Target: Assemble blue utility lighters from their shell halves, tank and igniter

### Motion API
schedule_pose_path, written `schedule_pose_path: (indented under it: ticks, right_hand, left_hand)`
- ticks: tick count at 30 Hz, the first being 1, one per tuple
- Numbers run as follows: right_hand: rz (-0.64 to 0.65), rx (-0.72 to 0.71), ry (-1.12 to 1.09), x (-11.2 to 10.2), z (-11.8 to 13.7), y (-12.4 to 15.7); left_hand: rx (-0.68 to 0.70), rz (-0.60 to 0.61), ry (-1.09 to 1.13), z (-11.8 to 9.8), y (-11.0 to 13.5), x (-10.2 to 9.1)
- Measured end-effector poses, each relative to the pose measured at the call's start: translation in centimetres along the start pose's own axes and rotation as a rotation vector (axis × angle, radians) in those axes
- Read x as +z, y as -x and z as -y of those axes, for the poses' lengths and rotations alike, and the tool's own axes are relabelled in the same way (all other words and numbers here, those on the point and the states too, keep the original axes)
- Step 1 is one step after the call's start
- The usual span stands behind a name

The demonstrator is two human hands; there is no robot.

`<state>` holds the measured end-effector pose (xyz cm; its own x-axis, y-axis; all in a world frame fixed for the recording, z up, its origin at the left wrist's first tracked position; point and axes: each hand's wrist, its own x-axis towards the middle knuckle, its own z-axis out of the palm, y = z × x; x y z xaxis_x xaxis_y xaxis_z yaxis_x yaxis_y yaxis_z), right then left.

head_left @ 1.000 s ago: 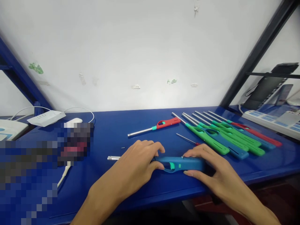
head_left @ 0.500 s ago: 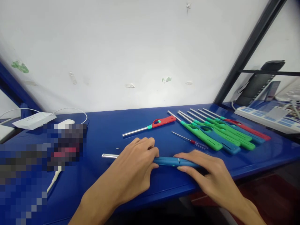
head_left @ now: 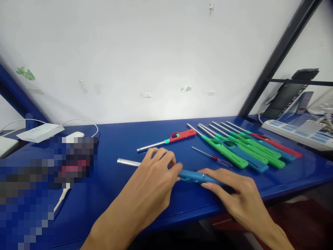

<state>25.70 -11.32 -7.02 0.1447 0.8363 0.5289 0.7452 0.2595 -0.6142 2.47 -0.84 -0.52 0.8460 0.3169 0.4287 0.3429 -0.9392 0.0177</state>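
Both hands hold a blue gas lighter (head_left: 191,176) just above the blue table, its metal barrel pointing left. My left hand (head_left: 156,180) is closed round its middle, hiding the trigger area. My right hand (head_left: 235,189) pinches the handle end between thumb and fingers. Beyond them a red lighter (head_left: 183,135) lies alone, barrel to the left. A screwdriver (head_left: 213,158) with a clear and red handle rests to the right of it. Farther right, several lighters lie side by side, among them a green lighter (head_left: 231,155), a blue lighter (head_left: 253,161) and a red lighter (head_left: 283,147).
The blue table (head_left: 114,146) meets a white wall at the back. On the left are a white power strip (head_left: 40,133), cables and a pixelated patch. A dark metal frame (head_left: 275,52) and a white panel (head_left: 293,133) stand at the right.
The blue lighter has turned slightly, its barrel tip rising and its handle shifting right. My left fingers have moved on it. The small metal piece seen earlier near the barrel no longer shows.
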Motion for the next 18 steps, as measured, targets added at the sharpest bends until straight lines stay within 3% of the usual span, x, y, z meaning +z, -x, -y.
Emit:
schedule_pose_path:
  ticks: [3, 6, 8, 11, 13, 18]
  right_hand:
    - [-0.096, 0.259, -0.063, -0.6, -0.4, -0.3]
    - [-0.161, 0.459, -0.221, -1.4, -0.8, -0.6]
    - [-0.173, 0.540, -0.401, -1.5, -0.6, -0.8]
    - [-0.117, 0.593, -0.659, -0.8, 0.6, -0.7]
    - [-0.059, 0.582, -0.720, -0.1, 1.8, -0.6]
    - [0.167, 0.467, -0.732, 1.9, 4.1, -0.8]
  left_hand:
    - [0.081, -0.314, 0.046, -0.9, 0.2, -1.1]
    - [0.019, -0.538, 0.183, -1.5, 0.2, -1.7]
    - [-0.101, -0.548, 0.312, -1.7, 0.0, -1.5]
    - [-0.340, -0.373, 0.550, -1.8, -0.6, -0.5]
    - [-0.438, -0.312, 0.745, -2.3, -1.0, 0.2]
    - [-0.618, -0.388, 1.275, -3.9, -1.6, 0.9]
